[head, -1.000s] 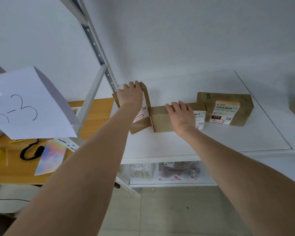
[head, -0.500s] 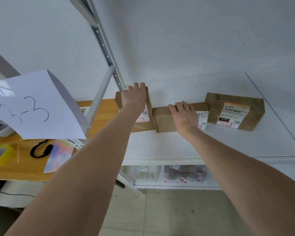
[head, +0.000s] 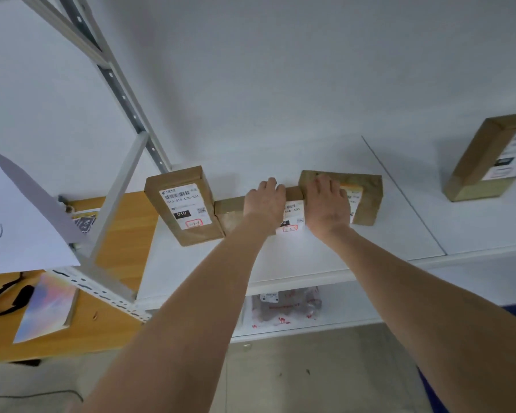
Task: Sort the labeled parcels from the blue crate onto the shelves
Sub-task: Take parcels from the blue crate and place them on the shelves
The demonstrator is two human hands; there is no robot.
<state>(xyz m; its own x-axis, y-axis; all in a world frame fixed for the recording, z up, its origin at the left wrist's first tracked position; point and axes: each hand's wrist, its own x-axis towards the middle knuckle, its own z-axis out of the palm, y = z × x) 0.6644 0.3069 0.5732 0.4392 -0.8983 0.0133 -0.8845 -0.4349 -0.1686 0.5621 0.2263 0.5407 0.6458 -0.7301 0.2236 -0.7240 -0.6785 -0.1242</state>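
Both hands now sit one parcel rightward: left hand (head: pixel 264 204) grips middle parcel (head: pixel 230 216), fingers hooked over; right hand (head: pixel 328 204) presses flat parcel (head: pixel 370 198).

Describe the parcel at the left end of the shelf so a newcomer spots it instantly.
On the white shelf, find the row of three brown parcels beside the grey upright post. The leftmost parcel stands nearest the post. Unlike the middle parcel under the left hand and the right parcel under the right hand, no hand is on it, and its label's black 010 block shows fully.
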